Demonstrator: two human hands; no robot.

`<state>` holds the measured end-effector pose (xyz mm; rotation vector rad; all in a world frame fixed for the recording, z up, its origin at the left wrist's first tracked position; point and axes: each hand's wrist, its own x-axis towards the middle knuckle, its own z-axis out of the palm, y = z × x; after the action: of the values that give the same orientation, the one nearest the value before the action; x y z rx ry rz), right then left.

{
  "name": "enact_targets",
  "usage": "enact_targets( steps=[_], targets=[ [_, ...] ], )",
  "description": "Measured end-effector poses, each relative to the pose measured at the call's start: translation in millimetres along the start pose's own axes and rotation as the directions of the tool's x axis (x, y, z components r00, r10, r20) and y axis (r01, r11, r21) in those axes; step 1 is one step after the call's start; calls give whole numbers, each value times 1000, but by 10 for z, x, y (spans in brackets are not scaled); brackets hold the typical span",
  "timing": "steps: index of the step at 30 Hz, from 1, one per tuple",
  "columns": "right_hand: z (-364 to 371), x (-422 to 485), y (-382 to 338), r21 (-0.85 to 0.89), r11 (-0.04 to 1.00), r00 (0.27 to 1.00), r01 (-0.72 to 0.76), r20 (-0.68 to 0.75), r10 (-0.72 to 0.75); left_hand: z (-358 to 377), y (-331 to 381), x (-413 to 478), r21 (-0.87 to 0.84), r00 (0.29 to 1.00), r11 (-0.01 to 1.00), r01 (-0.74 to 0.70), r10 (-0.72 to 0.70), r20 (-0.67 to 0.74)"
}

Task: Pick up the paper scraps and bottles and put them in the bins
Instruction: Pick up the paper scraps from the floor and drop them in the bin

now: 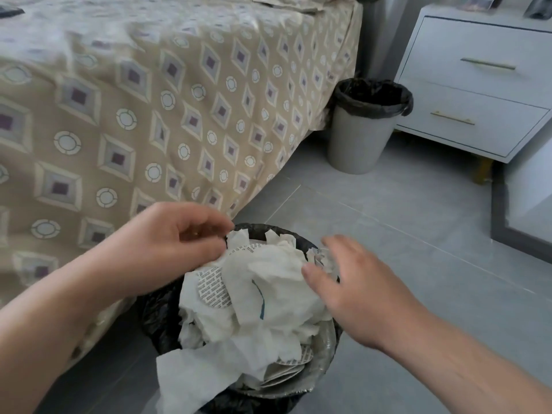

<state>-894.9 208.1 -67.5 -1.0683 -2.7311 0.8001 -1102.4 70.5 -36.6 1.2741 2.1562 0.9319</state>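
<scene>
- Paper scraps heap above the rim of the near bin, just beside the bed. One sheet droops over the front edge and could slide to the floor.
- Left hand sits at the far rim, fingers curled against a scrap. Blur hides whether it pinches anything, so pulling away might drag paper out.
- Right hand hovers spread over the pile's right side, holding nothing. A hard push could tip the bin or squeeze scraps over the side.
- Far bin stands well apart by the nightstand. No bottle is plainly visible.
</scene>
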Motion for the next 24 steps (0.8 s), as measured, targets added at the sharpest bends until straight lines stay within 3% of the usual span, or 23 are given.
enact_targets(
  steps=[2, 5, 8, 11, 16, 19, 22, 24],
  targets=[
    [138, -89, -4, -69, 997, 991, 41, 132, -31, 33, 8, -88, 200, 978, 978, -55, 12, 210],
    [388, -111, -100, -129, 986, 951, 105, 303, -62, 130, 1, -121, 435, 889, 877, -204, -20, 458],
    [524, -36, -203, -162, 979, 919, 123, 391, -50, 286, -96, -113, 647, 834, 676, -353, -86, 545],
    [597, 90, -189, -197, 972, 883, 132, 468, -25, 452, -202, -69, 686, 821, 620, -381, -115, 559],
    [404, 249, -217, -81, 994, 857, 67, 515, -15, 468, -247, 27, 646, 856, 702, -300, -100, 506],
    [140, 246, -167, 110, 993, 923, -32, 386, -13, 232, -174, -25, 494, 899, 855, -155, -85, 430],
    [-115, 162, -41, 358, 929, 983, -90, 180, 26, 3, -178, -106, 352, 989, 935, -29, -25, 148],
    [-208, 105, 68, 501, 858, 994, -113, 62, 95, -37, -273, -130, 261, 996, 962, 73, -55, -74]
  ],
)
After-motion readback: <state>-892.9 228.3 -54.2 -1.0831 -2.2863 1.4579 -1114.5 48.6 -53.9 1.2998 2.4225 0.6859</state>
